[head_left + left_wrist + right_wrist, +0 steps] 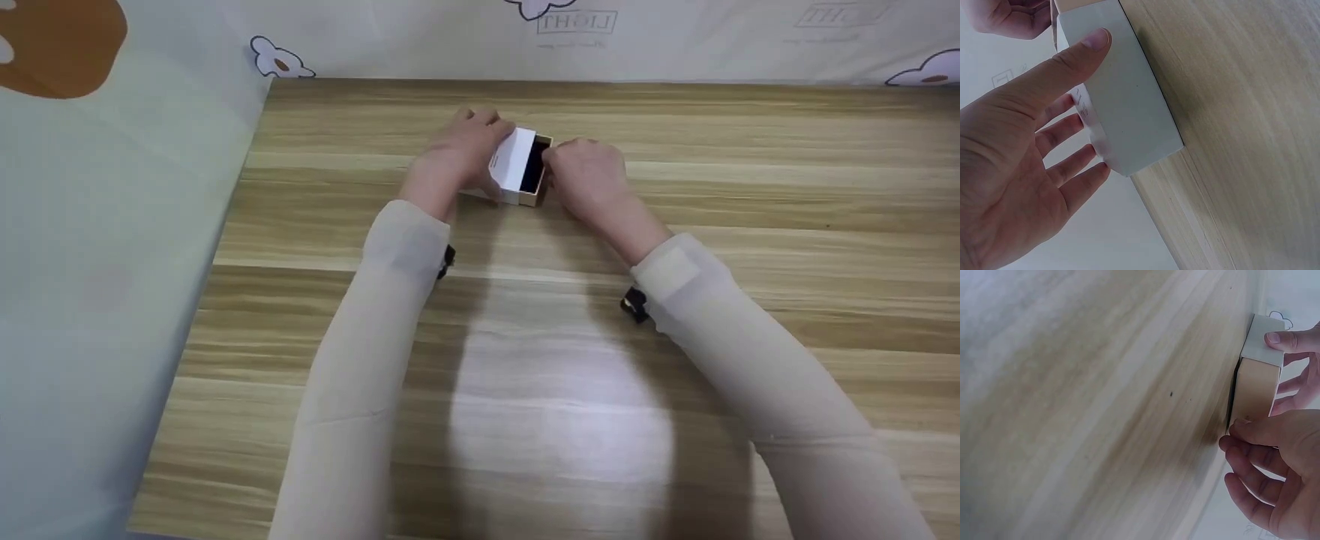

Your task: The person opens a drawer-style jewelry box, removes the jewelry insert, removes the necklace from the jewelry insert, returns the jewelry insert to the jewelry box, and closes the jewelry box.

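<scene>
Fingers on the left hand are clamped across the white sleeve of a small box, thumb on the near side, while the right hand pinches the end of the tan tray poking out. It's sitting near the back of the table. Looks like light, stiff card to me, kinda smooth, might dent if squeezed, so I'd grip the 2 side walls. Can't tell what's in the dark interior. Printed fabric stands behind; otherwise only the hands are in the way.
</scene>
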